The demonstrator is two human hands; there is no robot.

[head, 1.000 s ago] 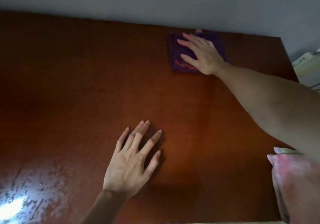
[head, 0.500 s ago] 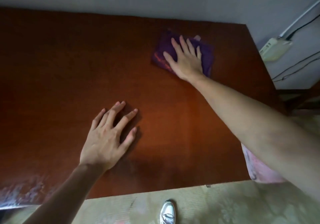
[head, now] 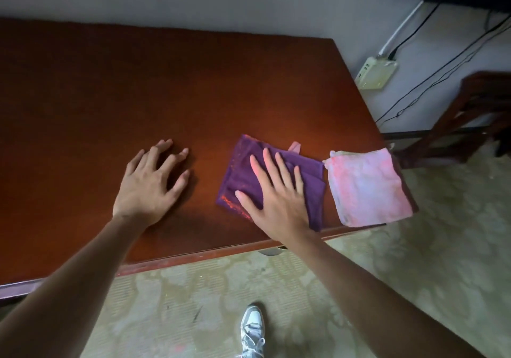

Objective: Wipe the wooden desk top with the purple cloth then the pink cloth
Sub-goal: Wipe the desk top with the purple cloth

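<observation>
Right hand [head: 276, 191] flat, palm down, fingers straight and spread, pressing on purple cloth [head: 246, 164]; grip released, nothing curled round the cloth. Right forearm reaching in from near right. Left hand [head: 149, 180] resting on bare bench [head: 110, 94] left of the cloth, fingers spread and slightly bent, fingertips touching the wood, holding nothing.

Versus half a second ago: purple cloth and right hand now near the near edge of the bench, no longer at the far right part by the wall. Left hand roughly same spot on the wood. Pink cloth [head: 367, 188] now fully in view.

Purple cloth folded, lying on near right part of bench, just beside pink cloth. Pink cloth at near right corner, overhanging the edge. Small pink tab showing at far edge of purple cloth. Shoe [head: 252, 330] on patterned floor [head: 193, 288] below near edge. No containers visible.
</observation>
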